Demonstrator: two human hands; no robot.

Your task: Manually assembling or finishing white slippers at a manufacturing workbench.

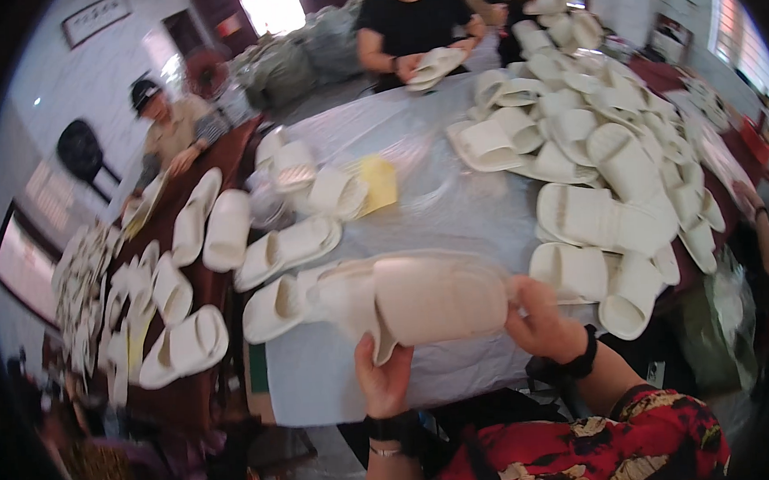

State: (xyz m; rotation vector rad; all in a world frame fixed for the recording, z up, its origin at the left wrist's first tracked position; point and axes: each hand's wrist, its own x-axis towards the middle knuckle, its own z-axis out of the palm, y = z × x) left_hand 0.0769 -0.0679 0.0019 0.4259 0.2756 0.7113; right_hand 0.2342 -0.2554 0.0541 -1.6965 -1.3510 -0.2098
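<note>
Above the near edge of the table, a cream slide slipper (441,296) is held level between my two hands, smeared by motion. My right hand (543,318) pinches its right end. My left hand (384,376) grips the near left side, thumb upward, with the other fingers partly hidden; a second slipper may overlap there. Just beyond to the left lies a cream slipper (274,308) on the table, and past it a nested pair (288,248).
A large heap of cream slippers (626,155) covers the table's right side. Near a yellow paper (377,186) lie several more. On the left, a dark red table (193,348) bears slippers. Across stands a person in black (411,18) holding slippers; another person (171,125) sits at left.
</note>
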